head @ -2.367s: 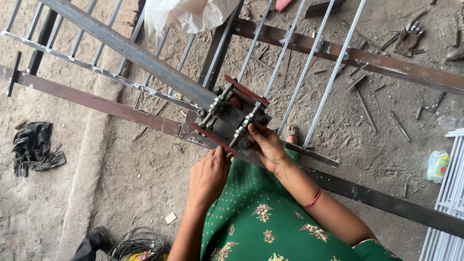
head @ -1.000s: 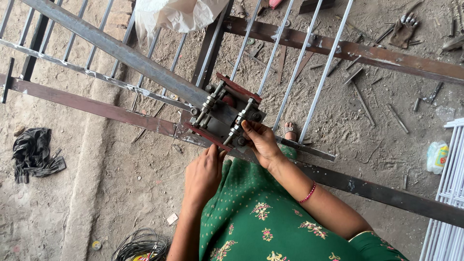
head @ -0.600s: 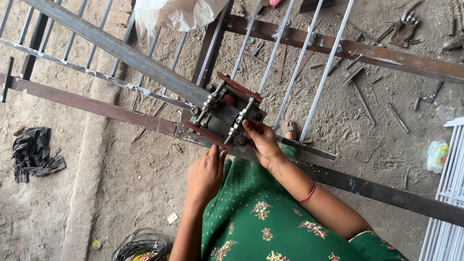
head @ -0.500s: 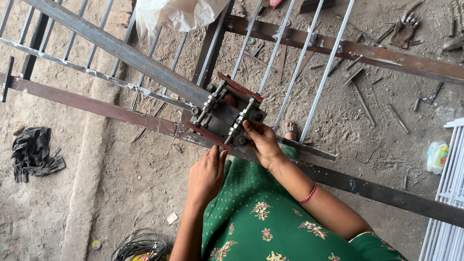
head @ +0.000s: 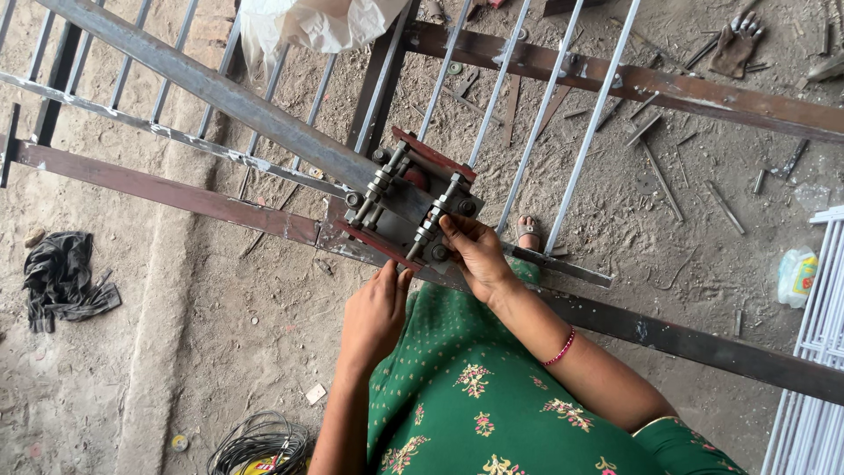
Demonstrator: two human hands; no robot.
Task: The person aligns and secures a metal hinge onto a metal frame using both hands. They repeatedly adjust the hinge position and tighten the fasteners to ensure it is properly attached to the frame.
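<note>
Clamp: bolted metal jig (head: 409, 211) of dull grey plates edged with two rust-red flat bars, threaded bolts and hex nuts along both sides; seated where the rusty brown flat rail (head: 167, 189) meets the grey angle-iron beam (head: 220, 92), directly ahead of both sets of fingertips.
Right hand (head: 475, 255): fingers curled over the near right corner of the jig, tips pressed on a threaded bolt and the plate beside it; grasping the jig's edge, not clenched into a fist.
Left hand (head: 374, 312): fingers straight and together, released, tips touching the near red bar from below; nothing gripped.
Wrist: thin red beaded bangle (head: 559, 348) on the right forearm, behind the hand.
Garment: green cloth with small dots and embroidered flowers (head: 479, 413), below both hands.
Bars: pale smooth round rods (head: 591, 123), running away beyond the right fingers, welded into a grille.
Ground: dry, gritty dirt strewn with short metal offcuts.
Left of the left hand, well apart: crumpled black rag (head: 61, 277).
Below the left forearm: coil of dark wire (head: 259, 440).
Beyond the right fingers, between rods: sandalled foot (head: 528, 233).
Far top: white crinkled plastic bag (head: 316, 22).
</note>
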